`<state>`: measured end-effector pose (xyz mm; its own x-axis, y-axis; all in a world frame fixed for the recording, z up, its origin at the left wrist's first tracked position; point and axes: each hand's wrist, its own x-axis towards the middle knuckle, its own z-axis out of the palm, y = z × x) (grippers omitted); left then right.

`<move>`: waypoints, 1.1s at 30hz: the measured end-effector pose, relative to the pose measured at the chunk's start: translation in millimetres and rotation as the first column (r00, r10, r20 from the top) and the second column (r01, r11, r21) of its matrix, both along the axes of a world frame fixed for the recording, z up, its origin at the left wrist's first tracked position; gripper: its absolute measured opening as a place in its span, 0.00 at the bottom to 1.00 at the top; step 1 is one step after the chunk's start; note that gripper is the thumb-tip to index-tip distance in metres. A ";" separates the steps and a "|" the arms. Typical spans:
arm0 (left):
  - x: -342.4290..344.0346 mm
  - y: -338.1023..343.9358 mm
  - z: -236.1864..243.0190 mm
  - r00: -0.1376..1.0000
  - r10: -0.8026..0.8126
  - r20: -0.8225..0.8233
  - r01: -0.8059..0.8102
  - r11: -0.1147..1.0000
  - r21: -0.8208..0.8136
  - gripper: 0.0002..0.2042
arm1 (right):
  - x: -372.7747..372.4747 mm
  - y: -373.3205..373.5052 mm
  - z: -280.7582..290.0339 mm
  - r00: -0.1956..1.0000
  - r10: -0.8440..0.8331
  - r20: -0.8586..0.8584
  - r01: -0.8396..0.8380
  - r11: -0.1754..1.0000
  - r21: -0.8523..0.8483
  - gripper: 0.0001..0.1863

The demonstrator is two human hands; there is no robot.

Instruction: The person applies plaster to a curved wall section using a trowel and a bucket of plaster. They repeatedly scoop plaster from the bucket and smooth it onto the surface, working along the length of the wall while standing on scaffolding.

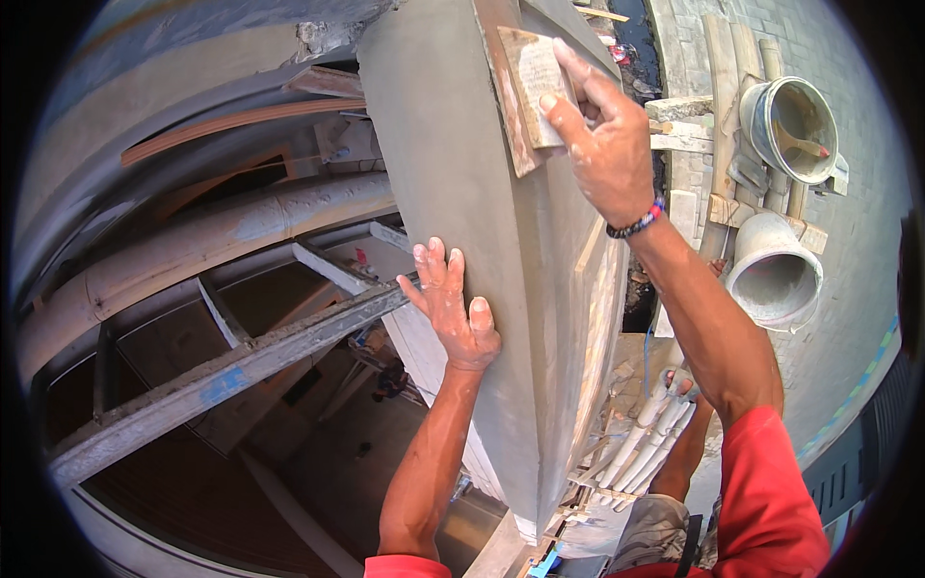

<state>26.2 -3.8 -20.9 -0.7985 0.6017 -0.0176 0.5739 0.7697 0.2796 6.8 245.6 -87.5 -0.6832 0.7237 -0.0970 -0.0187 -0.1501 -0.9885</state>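
**R hand clamps wooden block on grey beam; L hand braced flat**

A small rectangular block point(541, 91), pale, wooden-looking & smeared w/ whitish residue, sits near the top of a smooth grey plastered beam point(434, 125), over a long brown strip point(523, 156) along its edge. The worker's R hand point(609, 144), dusty & banded at the wrist, is closed on it, thumb on the near face, fingers at the far edge. The L hand point(451, 313) grips nothing: fingers somewhat apart, palm side to the beam's face, lower down. At R, two whitish buckets: the upper bucket point(760, 135) has greyish contents & a tan tool point(798, 144) w/ a red tip; the lower bucket point(761, 234) is grey-coated inside, fill level unclear.
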 end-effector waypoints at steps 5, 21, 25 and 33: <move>1.6 -1.6 -0.5 1.000 0.005 0.001 -0.005 1.000 -0.002 0.28 | 79.2 -33.0 -16.9 0.992 0.125 0.002 -0.125 0.988 -0.094 0.25; 1.8 0.5 -2.4 1.000 0.015 -0.002 -0.015 0.999 0.028 0.28 | 79.8 -69.8 13.4 0.993 0.083 0.089 -0.076 0.995 -0.071 0.27; 2.6 -3.0 0.7 1.000 0.016 -0.012 -0.016 1.000 0.008 0.27 | 142.5 -78.2 14.4 0.971 0.224 0.087 -0.199 0.952 -0.231 0.26; -0.8 4.6 3.3 0.999 -0.013 -0.043 0.012 1.000 -0.021 0.27 | 48.0 -35.0 -4.6 0.999 0.045 0.021 -0.040 0.977 -0.207 0.26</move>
